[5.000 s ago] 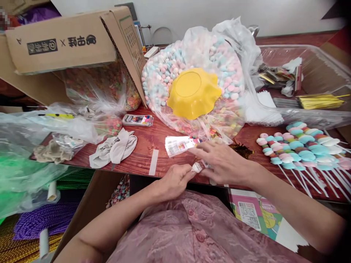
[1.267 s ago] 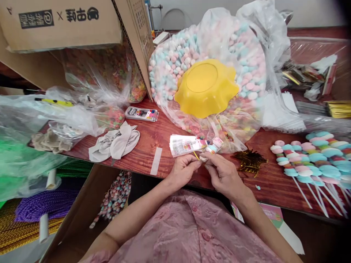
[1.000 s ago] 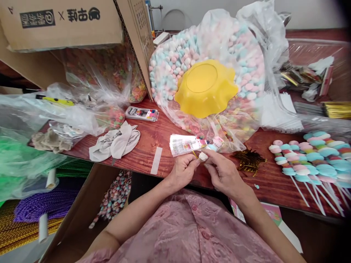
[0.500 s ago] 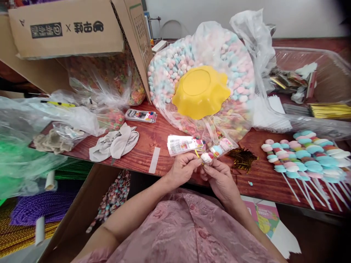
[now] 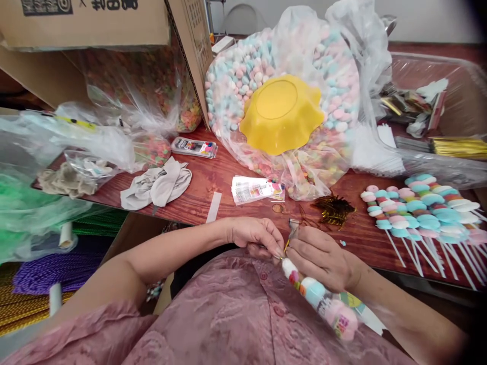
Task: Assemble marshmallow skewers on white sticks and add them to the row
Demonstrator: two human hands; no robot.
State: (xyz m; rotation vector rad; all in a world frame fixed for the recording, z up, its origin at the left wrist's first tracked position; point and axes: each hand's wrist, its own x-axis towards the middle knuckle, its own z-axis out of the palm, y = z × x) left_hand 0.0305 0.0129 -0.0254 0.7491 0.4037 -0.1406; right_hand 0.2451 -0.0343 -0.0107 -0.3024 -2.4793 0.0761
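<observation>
A clear bag of marshmallows in pink, white and blue hangs slantwise before my chest, its narrow top pointing up left. At this gathered neck my left hand is closed in a pinch on a thin gold twist tie. My right hand is closed around the neck from the other side, with a crumpled grey-clear end of film poking out above its fingers. Its fingertips are partly hidden. On the table beyond lie a fan of printed labels and a heap of dark gold tinsel-like ties.
Marshmallow sticks lie in rows on the right. A yellow scalloped bowl sits upside down on a big bag of sweets. Grey cloth sleeves, a cardboard box and a plastic tray stand around.
Both hands have drawn the marshmallow bag off the table edge toward my chest. The bag has swung to point down right, and my right hand has turned over its neck.
</observation>
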